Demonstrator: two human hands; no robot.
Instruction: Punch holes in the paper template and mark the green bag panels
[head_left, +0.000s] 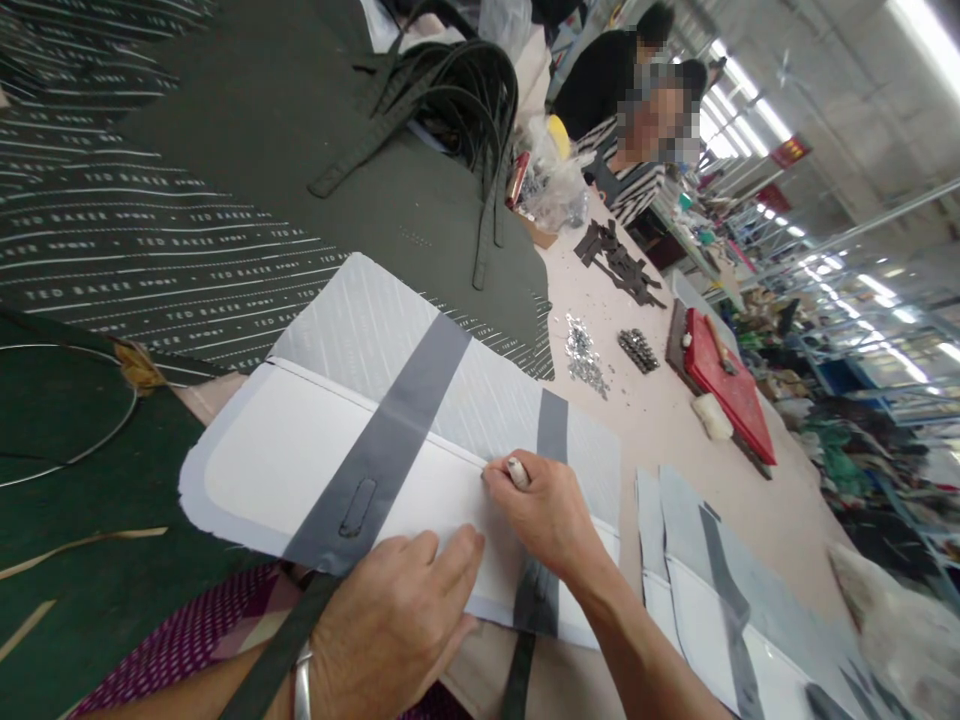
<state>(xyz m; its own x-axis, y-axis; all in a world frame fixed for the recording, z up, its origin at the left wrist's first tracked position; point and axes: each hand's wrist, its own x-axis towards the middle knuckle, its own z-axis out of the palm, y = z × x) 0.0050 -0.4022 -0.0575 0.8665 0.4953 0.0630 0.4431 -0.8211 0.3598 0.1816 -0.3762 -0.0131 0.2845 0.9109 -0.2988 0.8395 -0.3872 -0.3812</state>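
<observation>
Rows of ceiling lights ran down the long workshop, and the tabletop (660, 420) stretched away toward two other people seated at its far end. Nearest the camera lay a white panel (300, 450) with grey edges, crossed by two grey straps (409, 410). Both hands rested on it. The left hand (397, 620) lay flat, palm down and fingers spread loosely, pressing the panel's near edge just beside the wider strap; it held nothing, and a metal bangle (301, 690) sat on its wrist. The right hand (547, 515) was curled narrowly, its thumb and fingertips pinched at the seam where the white part met the striped grey part, close to the thinner strap; whether it held a small tool I could not tell. Beyond the panel spread dark green fabric (300, 130) and a bundle of dark straps (450, 100). Further along lay loose metal pieces (585, 355), a red board (731, 385), and, to the right, more grey and white panels (720, 590).
</observation>
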